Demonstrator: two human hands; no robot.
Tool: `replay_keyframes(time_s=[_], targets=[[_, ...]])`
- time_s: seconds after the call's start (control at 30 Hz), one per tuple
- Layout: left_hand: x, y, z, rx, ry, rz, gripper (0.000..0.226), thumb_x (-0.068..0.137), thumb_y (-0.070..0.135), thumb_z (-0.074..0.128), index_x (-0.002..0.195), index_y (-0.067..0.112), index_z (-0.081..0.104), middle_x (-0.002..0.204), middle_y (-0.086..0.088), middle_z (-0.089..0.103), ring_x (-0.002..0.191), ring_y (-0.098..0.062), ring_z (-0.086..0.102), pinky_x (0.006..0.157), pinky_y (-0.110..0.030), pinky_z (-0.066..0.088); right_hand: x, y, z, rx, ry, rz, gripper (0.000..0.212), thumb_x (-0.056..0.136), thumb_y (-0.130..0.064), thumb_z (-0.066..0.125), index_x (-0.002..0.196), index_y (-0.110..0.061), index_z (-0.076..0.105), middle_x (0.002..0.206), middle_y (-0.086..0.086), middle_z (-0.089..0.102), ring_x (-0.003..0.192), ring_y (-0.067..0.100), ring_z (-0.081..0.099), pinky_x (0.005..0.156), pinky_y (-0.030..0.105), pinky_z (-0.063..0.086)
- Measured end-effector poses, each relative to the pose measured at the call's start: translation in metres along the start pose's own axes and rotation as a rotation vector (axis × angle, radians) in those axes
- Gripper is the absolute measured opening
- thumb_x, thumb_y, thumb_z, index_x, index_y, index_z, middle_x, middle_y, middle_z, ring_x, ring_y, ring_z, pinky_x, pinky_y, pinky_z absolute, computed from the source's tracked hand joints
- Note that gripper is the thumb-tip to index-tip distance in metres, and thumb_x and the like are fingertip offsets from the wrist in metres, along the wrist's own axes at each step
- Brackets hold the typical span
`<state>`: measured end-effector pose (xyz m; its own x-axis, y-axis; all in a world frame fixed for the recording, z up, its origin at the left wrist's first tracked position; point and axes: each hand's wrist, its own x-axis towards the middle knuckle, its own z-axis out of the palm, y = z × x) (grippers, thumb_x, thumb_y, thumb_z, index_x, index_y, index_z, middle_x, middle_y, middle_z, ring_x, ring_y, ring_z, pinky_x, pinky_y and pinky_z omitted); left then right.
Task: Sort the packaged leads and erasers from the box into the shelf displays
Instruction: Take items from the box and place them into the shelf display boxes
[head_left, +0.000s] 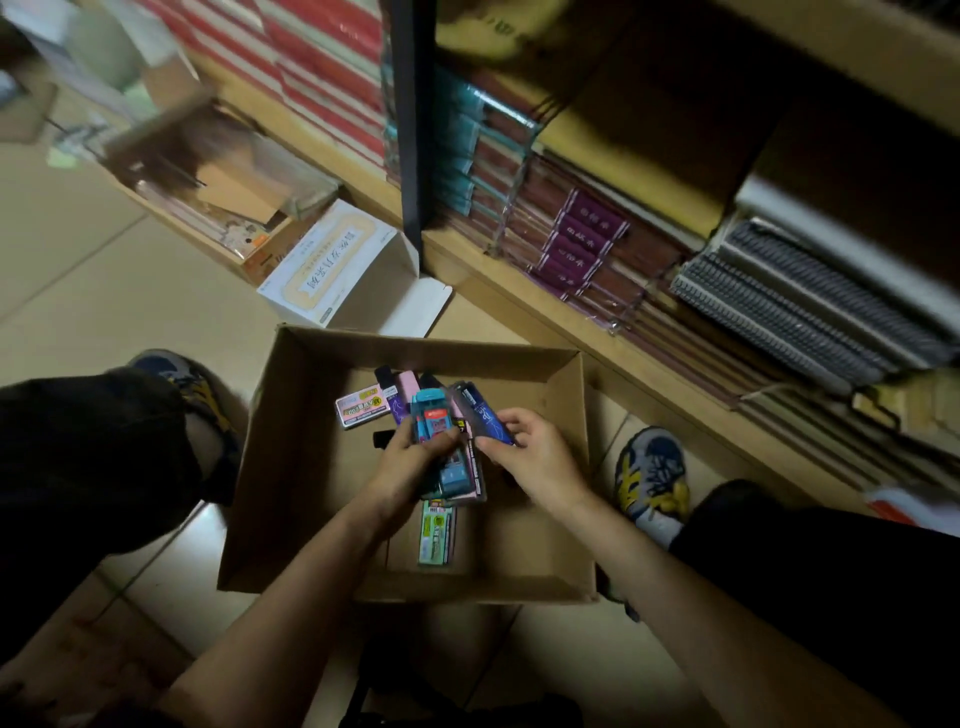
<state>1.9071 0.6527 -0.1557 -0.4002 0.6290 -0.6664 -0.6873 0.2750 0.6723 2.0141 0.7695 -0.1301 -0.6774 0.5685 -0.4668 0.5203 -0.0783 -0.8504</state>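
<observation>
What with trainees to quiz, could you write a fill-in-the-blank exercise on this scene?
1. The left hand grips a stack of small colourful packets over the open brown box, made of ____.
2. The right hand pinches a flat packet coloured dark ____.
3. A green-labelled packet lies ____ the box, nearer the person.

Missing words: cardboard; blue; inside.

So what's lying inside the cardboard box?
A pink-and-white pack and a green pack lie loose in the cardboard box. The left hand and right hand hold a stack of packs, hiding anything beneath.
</observation>
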Motion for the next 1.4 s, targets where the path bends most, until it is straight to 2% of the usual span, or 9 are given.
replay_keyframes(time_s=[0.17,0.43,0.57,0.7,0.83,1.0,1.1,1.27,1.4], targets=[[-0.02,0.036,0.031,-0.07,-0.185,0.171,0.05,0.086,0.02,0.065,0.13,0.011,0.043,0.115,-0.017,0.063,0.094,-0.028,0.067,0.074,-0.038,0.057,-0.019,-0.048,-0.025,-0.007,0.035,-0.13,0.025,0.083,-0.01,0.068,0.104,-0.02,0.058,0.1,0.0,0.065,0.094,0.012,0.064,0.085,0.03,0.054],[-0.064,0.096,0.079,0.011,-0.244,0.456,0.028,0.081,0.027,0.06,0.105,0.012,0.061,0.094,-0.014,0.07,0.077,-0.021,0.07,0.064,-0.031,0.058,-0.045,-0.122,-0.066,-0.023,0.044,-0.242,0.021,0.076,-0.016,0.077,0.094,-0.023,0.067,0.083,-0.003,0.069,0.072,0.009,0.066,0.064,0.022,0.054],[-0.08,0.123,0.089,0.028,-0.3,0.541,0.036,0.087,0.023,0.057,0.117,0.003,0.056,0.098,-0.015,0.071,0.085,-0.023,0.07,0.066,-0.027,0.056,-0.056,-0.155,-0.08,0.096,0.005,-0.227,0.026,0.072,-0.016,0.079,0.097,-0.017,0.072,0.09,0.01,0.072,0.081,0.021,0.07,0.075,0.032,0.057],[-0.092,0.156,0.093,0.076,-0.309,0.593,0.035,0.083,0.025,0.06,0.113,0.008,0.057,0.099,-0.014,0.071,0.086,-0.026,0.07,0.066,-0.029,0.057,-0.067,-0.188,-0.09,0.159,0.01,-0.283,0.022,0.068,-0.017,0.082,0.088,-0.021,0.073,0.08,0.001,0.074,0.072,0.013,0.071,0.059,0.02,0.052],[-0.105,0.184,0.1,0.026,-0.34,0.641,0.032,0.082,0.019,0.058,0.112,0.007,0.055,0.095,-0.01,0.073,0.085,-0.024,0.071,0.064,-0.029,0.057,-0.073,-0.212,-0.095,0.235,0.055,-0.335,0.024,0.065,-0.01,0.082,0.081,-0.025,0.072,0.096,0.011,0.07,0.087,0.026,0.069,0.076,0.038,0.058],[-0.114,0.211,0.105,0.098,-0.338,0.653,0.041,0.077,0.023,0.061,0.115,0.01,0.052,0.099,-0.011,0.071,0.086,-0.024,0.071,0.064,-0.028,0.058,-0.082,-0.241,-0.101,0.026,0.132,-0.457,0.032,0.071,-0.009,0.079,0.094,-0.027,0.066,0.104,0.002,0.064,0.081,0.008,0.067,0.06,0.015,0.052],[-0.113,0.224,0.105,0.14,-0.354,0.668,0.046,0.079,0.026,0.064,0.119,0.007,0.051,0.103,-0.015,0.07,0.091,-0.029,0.07,0.067,-0.03,0.058,-0.083,-0.255,-0.101,-0.007,0.131,-0.472,0.035,0.074,-0.009,0.077,0.104,-0.023,0.067,0.105,-0.001,0.063,0.085,0.012,0.067,0.064,0.021,0.056],[-0.11,0.247,0.103,0.138,-0.365,0.66,0.081,0.064,0.046,0.082,0.125,0.002,0.049,0.113,-0.023,0.065,0.1,-0.039,0.066,0.082,-0.045,0.057,-0.079,-0.277,-0.103,0.089,0.003,-0.449,0.027,0.075,-0.008,0.075,0.086,-0.032,0.067,0.098,0.003,0.069,0.08,0.014,0.07,0.067,0.022,0.057],[-0.106,0.272,0.103,0.068,-0.373,0.68,0.075,0.064,0.041,0.083,0.119,0.0,0.053,0.102,-0.018,0.07,0.086,-0.029,0.069,0.074,-0.038,0.059,-0.067,-0.302,-0.115,0.046,0.093,-0.516,0.024,0.081,-0.013,0.071,0.103,-0.02,0.067,0.077,-0.001,0.066,0.051,0.001,0.057,0.044,0.015,0.044]])
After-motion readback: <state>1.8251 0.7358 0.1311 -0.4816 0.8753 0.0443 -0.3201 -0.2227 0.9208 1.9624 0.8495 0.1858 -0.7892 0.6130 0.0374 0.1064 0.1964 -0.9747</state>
